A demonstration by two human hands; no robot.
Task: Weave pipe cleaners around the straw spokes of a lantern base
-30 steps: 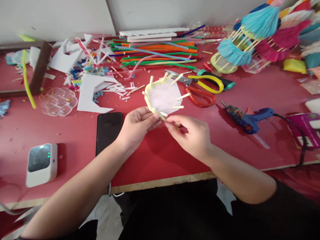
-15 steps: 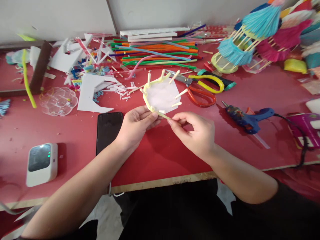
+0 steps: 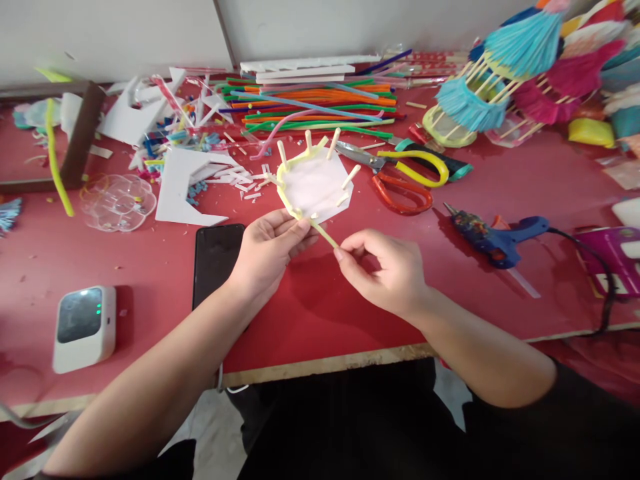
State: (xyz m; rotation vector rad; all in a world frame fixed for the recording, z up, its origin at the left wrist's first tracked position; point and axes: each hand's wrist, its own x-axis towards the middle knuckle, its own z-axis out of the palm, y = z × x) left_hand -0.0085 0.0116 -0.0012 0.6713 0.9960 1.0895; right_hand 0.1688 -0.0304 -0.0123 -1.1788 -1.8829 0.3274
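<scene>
Left hand (image 3: 270, 248) pinches one base (image 3: 319, 187), right hand (image 3: 384, 268) pinches one strip (image 3: 326, 235); right of the base lies one glue gun (image 3: 493, 239).

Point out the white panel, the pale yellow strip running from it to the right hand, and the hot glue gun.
White panel (image 3: 317, 185): head view, middle of its flat face.
Pale yellow strip (image 3: 326, 235): head view, straight stretch beyond the panel's edge.
Hot glue gun (image 3: 489, 240): head view, middle of its body.

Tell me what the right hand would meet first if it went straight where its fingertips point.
Probably the left hand, along the yellow strip the right hand pinches; depth is hard to judge.
</scene>
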